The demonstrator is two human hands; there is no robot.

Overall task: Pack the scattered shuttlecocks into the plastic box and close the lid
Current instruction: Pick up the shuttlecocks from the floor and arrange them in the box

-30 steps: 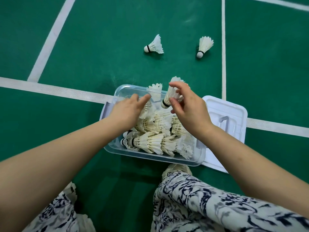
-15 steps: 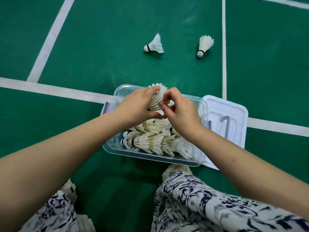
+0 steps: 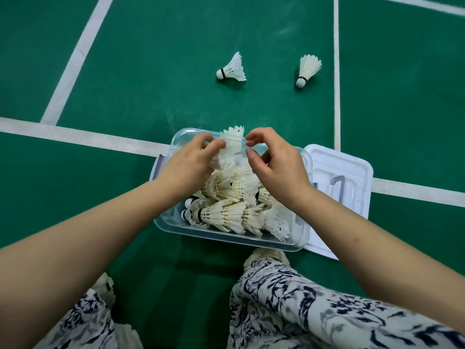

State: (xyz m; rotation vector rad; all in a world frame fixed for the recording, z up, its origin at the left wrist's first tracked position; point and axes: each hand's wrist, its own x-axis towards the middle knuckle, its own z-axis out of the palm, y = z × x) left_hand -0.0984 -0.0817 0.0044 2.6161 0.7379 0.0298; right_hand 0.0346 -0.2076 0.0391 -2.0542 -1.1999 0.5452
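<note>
A clear plastic box [image 3: 227, 238] sits on the green floor in front of my knees, holding several white feather shuttlecocks [image 3: 224, 215] lying on their sides. One shuttlecock [image 3: 233, 146] stands feathers-up at the box's far side. My left hand [image 3: 187, 167] has its fingertips closed on that shuttlecock's feathers. My right hand [image 3: 278, 170] hovers just to its right, thumb and forefinger apart and holding nothing. Two loose shuttlecocks lie on the floor beyond the box, one [image 3: 232, 69] on the left and another [image 3: 308, 68] on the right.
The white lid [image 3: 352, 163] lies flat on the floor, touching the box's right side. White court lines [image 3: 83, 139] cross the floor. My knees in patterned fabric [image 3: 302, 306] are just in front of the box.
My right hand brought a shuttlecock to the box's far side, both hands set it there, and the right hand has now opened off it. The left hand stays on it.
</note>
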